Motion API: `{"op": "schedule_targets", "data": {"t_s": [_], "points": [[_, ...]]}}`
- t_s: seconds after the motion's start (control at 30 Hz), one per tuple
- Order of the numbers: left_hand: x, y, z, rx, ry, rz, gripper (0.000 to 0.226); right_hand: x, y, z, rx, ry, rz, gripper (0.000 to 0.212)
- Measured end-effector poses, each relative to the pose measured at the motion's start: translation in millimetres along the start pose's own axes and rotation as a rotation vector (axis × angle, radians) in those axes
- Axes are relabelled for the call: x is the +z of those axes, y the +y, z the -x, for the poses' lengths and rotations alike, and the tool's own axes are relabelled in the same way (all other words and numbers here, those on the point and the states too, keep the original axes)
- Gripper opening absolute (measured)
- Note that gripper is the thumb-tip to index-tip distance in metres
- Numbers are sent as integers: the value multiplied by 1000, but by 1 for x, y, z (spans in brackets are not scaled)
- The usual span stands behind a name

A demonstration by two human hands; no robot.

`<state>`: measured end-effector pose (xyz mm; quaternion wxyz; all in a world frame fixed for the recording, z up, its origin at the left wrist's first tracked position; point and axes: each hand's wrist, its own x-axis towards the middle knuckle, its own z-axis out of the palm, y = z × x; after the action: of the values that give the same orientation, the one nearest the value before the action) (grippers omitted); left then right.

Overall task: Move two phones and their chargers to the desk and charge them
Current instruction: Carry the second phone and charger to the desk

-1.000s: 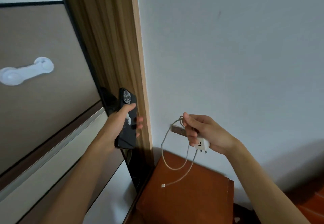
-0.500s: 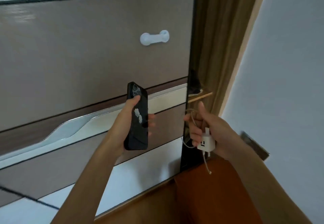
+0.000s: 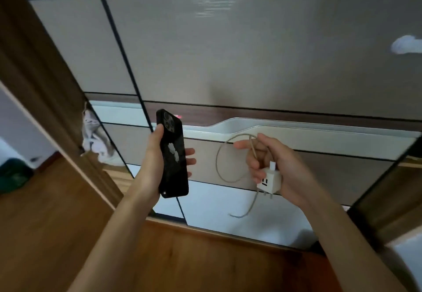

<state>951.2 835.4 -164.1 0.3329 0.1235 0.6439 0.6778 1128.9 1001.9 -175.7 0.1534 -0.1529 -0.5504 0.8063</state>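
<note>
1. The left hand grips the black phone upright, thumb along its near edge and fingertips showing past the far edge. The right hand is curled round the white charger plug, with the cable looped through its fingers.
2. A second ago the right hand is at the white wall with the cable hanging long. Now the plug is well clear of that wall and the cable is gathered into a loop, with only a short tail dangling.
3. The view swings from the wall to the sliding wardrobe doors and the wooden floor.
4. My judgement: one phone and its charger are collected and in transit. No counter is in view, and a second phone is not visible.
5. No brand is legible. The phone's back shows a pale patch, and the plug's face bears small dark marks too small to read.
</note>
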Motion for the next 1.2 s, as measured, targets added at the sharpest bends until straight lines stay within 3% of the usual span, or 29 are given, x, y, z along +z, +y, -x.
{"op": "schedule_targets", "data": {"t_s": [0.17,0.4,0.57,0.7,0.87,1.03,1.2], "points": [[-100,13,12,35,108,20,51,82,31,-47,-2,-92,30,46],[-252,34,34,127,182,26,71,217,66,-105,-67,-283,-28,42],[-349,50,61,153,287,5,45,315,81,-140,-64,-404,-75,40],[-419,50,81,171,402,28,65,384,100,-165,-53,-452,7,34],[-489,49,95,186,581,94,62,462,122,-198,28,-549,39,32],[-554,57,88,176,692,128,77,529,143,-242,51,-626,116,35],[-614,75,59,209,786,148,68,593,160,-311,89,-773,139,29]]}}
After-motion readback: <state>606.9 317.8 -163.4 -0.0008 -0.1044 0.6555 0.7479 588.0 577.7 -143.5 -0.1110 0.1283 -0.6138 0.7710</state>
